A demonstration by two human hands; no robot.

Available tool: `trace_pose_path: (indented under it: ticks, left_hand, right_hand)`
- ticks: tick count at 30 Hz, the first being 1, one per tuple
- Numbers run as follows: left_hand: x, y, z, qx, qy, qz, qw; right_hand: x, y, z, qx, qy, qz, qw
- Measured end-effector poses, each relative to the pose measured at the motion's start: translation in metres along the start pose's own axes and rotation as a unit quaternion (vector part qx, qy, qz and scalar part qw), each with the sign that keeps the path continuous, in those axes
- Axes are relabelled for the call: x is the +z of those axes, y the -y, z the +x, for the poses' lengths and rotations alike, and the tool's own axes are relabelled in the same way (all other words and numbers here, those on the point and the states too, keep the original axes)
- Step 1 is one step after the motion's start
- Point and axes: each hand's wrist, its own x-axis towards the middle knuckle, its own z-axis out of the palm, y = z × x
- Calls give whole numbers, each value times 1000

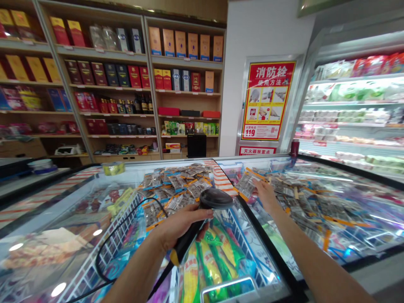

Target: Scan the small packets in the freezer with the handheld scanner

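Scanner (pixel 208 206) in left hand (pixel 179 227); right hand (pixel 265 195) on packet (pixel 248 183).

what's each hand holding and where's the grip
Left hand grips a barcode scanner by its handle. Right hand pinches a small packet at its edge.

Two bare hands are showing: one left hand (pixel 181 227) and one right hand (pixel 265 194). One black barcode scanner (pixel 208 206), with one coiled cable (pixel 109 244), is sitting in the left hand. Two glass-topped chest freezers (pixel 78 198) are standing side by side. Small snack packets (pixel 176 185) are lying on the lids in numbers too great to count. One red poster (pixel 267 101) is hanging on the wall.
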Motion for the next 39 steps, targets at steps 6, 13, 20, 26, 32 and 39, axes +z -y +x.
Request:
trace_pose_path:
  ticks: [6,13,20,26,32,39]
  left_hand:
    - [-7,1,0,15,40,-18,999]
    - [-8,-2,-3,24,2,15,1000]
    - [-4,0,3,99,26,27,994]
    - [4,9,12,83,36,7,996]
    - [4,13,12,36,25,-24,999]
    - [2,11,10,35,26,-22,999]
  right_hand:
    - [1,3,-2,16,5,30,999]
    - [2,8,-5,22,0,27,999]
    - [2,7,-4,14,1,20,1000]
    - [0,0,0,9,6,37,999]
    - [0,1,0,14,6,65,998]
    - [-2,-3,3,9,2,49,999]
